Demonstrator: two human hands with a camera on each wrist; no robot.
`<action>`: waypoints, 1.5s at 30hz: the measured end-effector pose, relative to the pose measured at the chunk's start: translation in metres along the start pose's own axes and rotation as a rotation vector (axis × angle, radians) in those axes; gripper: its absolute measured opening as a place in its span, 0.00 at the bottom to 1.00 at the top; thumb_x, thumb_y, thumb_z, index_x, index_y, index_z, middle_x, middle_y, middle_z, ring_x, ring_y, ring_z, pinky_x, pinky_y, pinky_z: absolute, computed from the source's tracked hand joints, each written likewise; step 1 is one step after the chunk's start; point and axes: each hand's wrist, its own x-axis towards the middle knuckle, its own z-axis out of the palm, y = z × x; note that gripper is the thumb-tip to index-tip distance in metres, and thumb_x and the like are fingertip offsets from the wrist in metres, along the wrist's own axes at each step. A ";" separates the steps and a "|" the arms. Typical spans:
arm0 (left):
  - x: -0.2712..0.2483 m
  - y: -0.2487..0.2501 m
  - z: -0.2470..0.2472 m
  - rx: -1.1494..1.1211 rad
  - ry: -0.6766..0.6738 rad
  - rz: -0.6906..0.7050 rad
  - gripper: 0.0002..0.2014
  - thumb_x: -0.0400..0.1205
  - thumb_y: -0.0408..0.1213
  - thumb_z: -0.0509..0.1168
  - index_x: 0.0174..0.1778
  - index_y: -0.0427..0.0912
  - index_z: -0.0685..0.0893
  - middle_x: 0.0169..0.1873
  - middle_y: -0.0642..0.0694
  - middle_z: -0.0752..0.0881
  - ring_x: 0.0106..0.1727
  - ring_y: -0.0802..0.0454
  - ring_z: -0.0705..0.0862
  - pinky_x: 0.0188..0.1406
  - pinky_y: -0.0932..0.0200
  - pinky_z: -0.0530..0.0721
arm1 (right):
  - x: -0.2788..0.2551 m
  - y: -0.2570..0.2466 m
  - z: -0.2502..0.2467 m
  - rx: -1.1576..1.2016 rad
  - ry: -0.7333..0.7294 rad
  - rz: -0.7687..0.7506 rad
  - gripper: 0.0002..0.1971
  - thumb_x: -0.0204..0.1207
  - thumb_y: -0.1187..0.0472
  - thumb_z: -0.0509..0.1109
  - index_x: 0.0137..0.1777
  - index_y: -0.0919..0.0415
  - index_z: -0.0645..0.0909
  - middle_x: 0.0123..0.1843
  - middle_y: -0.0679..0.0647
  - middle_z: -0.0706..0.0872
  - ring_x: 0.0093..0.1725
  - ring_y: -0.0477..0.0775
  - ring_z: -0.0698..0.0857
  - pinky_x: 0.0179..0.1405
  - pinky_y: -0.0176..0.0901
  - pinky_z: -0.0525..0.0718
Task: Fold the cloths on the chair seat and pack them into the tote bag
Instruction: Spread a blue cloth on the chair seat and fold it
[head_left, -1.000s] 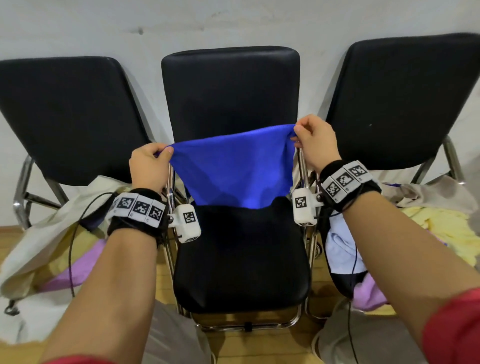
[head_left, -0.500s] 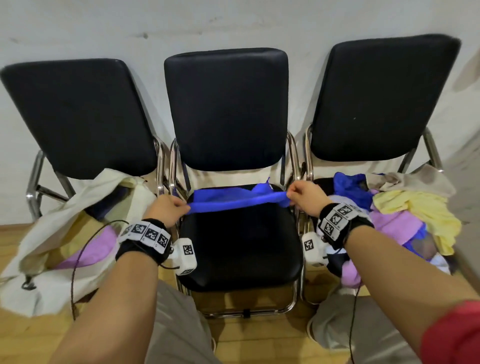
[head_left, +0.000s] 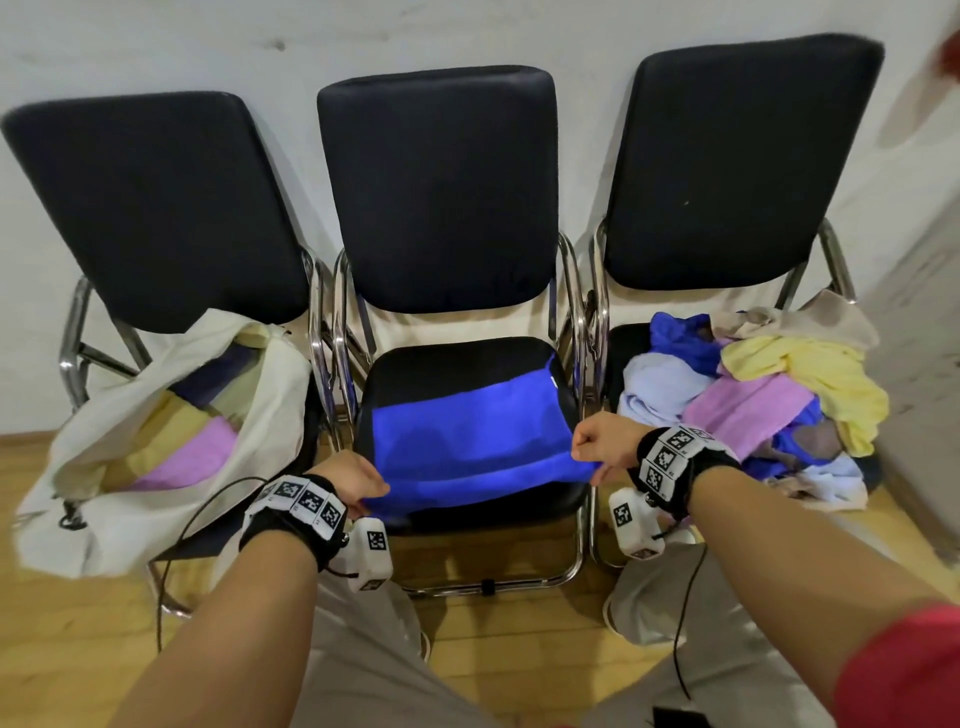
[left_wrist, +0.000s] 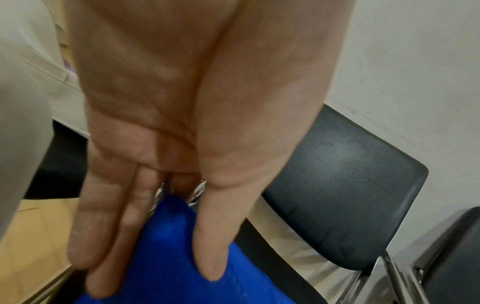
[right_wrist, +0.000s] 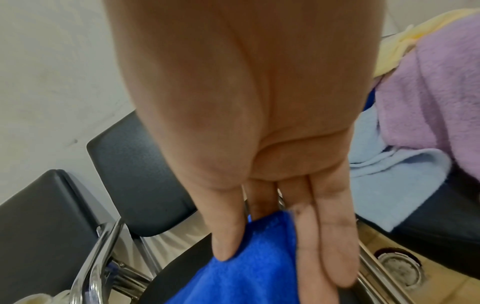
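A blue cloth (head_left: 467, 441) lies spread across the front part of the middle chair seat (head_left: 447, 364), and its near edge is lifted off the seat at both front corners. The left hand (head_left: 353, 483) pinches the near left corner; in the left wrist view the thumb lies on top of the blue fabric and the fingers (left_wrist: 103, 236) run along beneath it, pressed together. The right hand (head_left: 605, 449) pinches the near right corner the same way, and in the right wrist view the thumb presses the cloth from one side while the fingers (right_wrist: 324, 236) lie close together against the other. The far edge of the cloth rests flat on the seat, with bare black padding showing behind it. On the left chair sits the tote bag (head_left: 93, 441), cream in colour and slumped open, with yellow, purple and dark folded cloths (head_left: 182, 441) showing inside. On the right chair seat a loose pile of cloths (head_left: 753, 400) is heaped up: pale blue, purple, yellow, blue and beige pieces tangled together. All three chairs stand side by side against a pale wall (head_left: 156, 47) on a wooden floor (head_left: 519, 639).
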 end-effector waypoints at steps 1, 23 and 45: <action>0.000 -0.001 0.000 -0.003 0.006 0.002 0.12 0.84 0.35 0.70 0.62 0.34 0.85 0.51 0.37 0.87 0.51 0.38 0.90 0.59 0.43 0.88 | 0.000 0.000 0.000 -0.002 0.008 0.001 0.06 0.84 0.65 0.69 0.45 0.60 0.80 0.43 0.59 0.83 0.43 0.64 0.93 0.54 0.60 0.90; 0.089 0.010 -0.033 -0.101 0.291 0.084 0.05 0.82 0.34 0.69 0.41 0.44 0.87 0.37 0.39 0.89 0.42 0.39 0.88 0.52 0.47 0.88 | 0.097 -0.037 -0.026 0.064 0.504 -0.011 0.07 0.79 0.66 0.74 0.43 0.54 0.83 0.41 0.54 0.88 0.34 0.49 0.85 0.35 0.36 0.83; 0.175 0.022 -0.022 -0.030 0.448 -0.005 0.13 0.87 0.40 0.62 0.66 0.43 0.84 0.61 0.39 0.85 0.63 0.38 0.83 0.60 0.46 0.81 | 0.201 -0.030 -0.031 0.002 0.655 0.093 0.08 0.78 0.65 0.70 0.55 0.55 0.84 0.49 0.52 0.86 0.47 0.52 0.86 0.46 0.44 0.85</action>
